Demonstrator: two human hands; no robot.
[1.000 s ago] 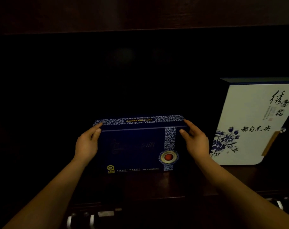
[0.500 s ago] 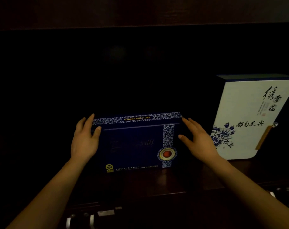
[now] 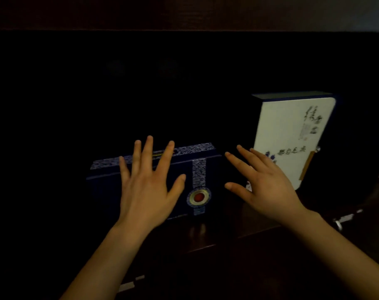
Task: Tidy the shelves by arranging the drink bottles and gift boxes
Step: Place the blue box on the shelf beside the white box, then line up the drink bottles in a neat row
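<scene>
A dark blue gift box (image 3: 208, 169) is being shown standing upright on a dark wooden shelf (image 3: 206, 239), with a patterned band running down its front and a round red and gold seal near its lower right. The left hand (image 3: 147, 189) is being held flat in front of the box's face, fingers spread wide, with nothing gripped; whether the palm is touching the box cannot be told. The right hand (image 3: 264, 187) is being held open too, fingers stretched out and apart, in the space between the blue box and a white gift box (image 3: 292, 135), with nothing in its grasp. The white box is being shown upright to the right of the blue one, near but apart, with dark writing and a blue flower print partly covered by the right hand. The rest of the shelf is being lost in darkness.
</scene>
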